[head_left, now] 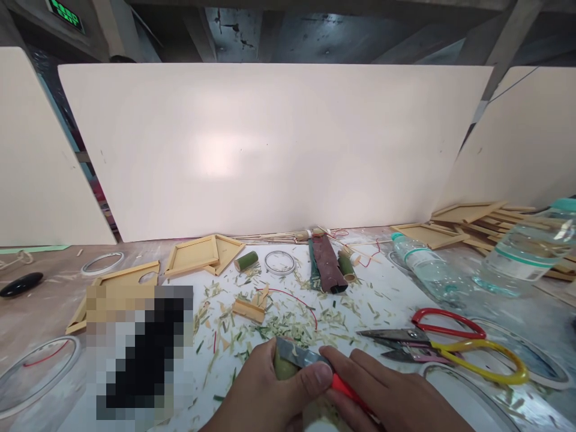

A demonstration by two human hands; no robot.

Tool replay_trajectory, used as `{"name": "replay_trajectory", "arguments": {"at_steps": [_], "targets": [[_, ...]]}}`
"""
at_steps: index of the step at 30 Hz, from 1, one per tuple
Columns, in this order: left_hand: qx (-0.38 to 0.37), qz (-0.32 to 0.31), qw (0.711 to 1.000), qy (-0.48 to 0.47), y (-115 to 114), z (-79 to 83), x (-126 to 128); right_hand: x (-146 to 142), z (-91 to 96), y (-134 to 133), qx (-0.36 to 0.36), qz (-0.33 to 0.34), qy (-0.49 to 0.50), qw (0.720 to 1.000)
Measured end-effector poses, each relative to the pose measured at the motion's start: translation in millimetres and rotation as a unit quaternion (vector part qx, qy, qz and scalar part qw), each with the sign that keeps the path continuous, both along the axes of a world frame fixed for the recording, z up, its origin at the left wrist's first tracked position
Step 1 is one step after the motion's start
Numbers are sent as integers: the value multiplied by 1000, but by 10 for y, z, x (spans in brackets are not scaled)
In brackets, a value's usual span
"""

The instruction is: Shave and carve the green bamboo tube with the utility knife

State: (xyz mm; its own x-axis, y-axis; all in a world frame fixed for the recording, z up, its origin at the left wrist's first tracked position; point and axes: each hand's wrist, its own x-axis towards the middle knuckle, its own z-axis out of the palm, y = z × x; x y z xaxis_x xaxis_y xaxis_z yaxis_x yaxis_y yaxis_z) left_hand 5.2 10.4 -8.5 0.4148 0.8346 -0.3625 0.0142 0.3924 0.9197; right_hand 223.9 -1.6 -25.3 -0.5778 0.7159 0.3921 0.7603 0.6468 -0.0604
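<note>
At the near edge of the counter (45, 300), the left hand (261, 390) gripped a green bamboo piece (282, 367), its thumb pressed on the blade of a knife (297, 355). The right hand (396, 396) was closed around the knife's red handle, touching the left hand. Pale shavings (288, 318) were scattered just beyond them. Scissors (441, 345) with red and yellow loops lay to the right, near two clear plastic bottles (423, 267) on their sides. Toward the far edge lay wooden frames (198, 255), a short bamboo tube (246, 261), a tape ring (279, 262) and a dark sandpaper roll (327, 264). A white board (270, 150) stood along that far edge.
</note>
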Motion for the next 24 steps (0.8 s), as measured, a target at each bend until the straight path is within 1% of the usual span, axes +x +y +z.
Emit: {"name": "replay_trajectory", "arguments": {"at_steps": [3,5,6,8,10,12,14,17,18,22,24], "targets": [[-3,12,1000,0,-18,37,3,49,54,105,0,-65,43,997],[-22,11,999,-29,-25,45,-3,69,146,173,-6,-110,75,991],[-35,10,998,-49,-22,37,-6,69,197,192,-24,-115,87,989],[-48,9,995,-86,-7,-5,-13,51,286,196,-79,-108,110,985],[-43,5,992,-122,18,-71,-28,22,341,166,-127,-98,133,978],[-39,-10,986,-159,45,-135,-53,0,360,135,-144,-97,169,970],[-10,-17,986,-168,67,-173,-85,-10,355,124,-170,-92,199,961],[57,-25,988,-144,81,-181,-120,-13,328,133,-213,-81,213,950],[56,-26,987,-150,80,-177,-124,-12,315,133,-209,-82,217,950],[-20,-31,975,-217,67,-156,-122,-8,272,72,-137,-106,240,955],[-23,-35,976,-215,66,-133,-125,-8,281,23,-120,-107,242,957]]}}
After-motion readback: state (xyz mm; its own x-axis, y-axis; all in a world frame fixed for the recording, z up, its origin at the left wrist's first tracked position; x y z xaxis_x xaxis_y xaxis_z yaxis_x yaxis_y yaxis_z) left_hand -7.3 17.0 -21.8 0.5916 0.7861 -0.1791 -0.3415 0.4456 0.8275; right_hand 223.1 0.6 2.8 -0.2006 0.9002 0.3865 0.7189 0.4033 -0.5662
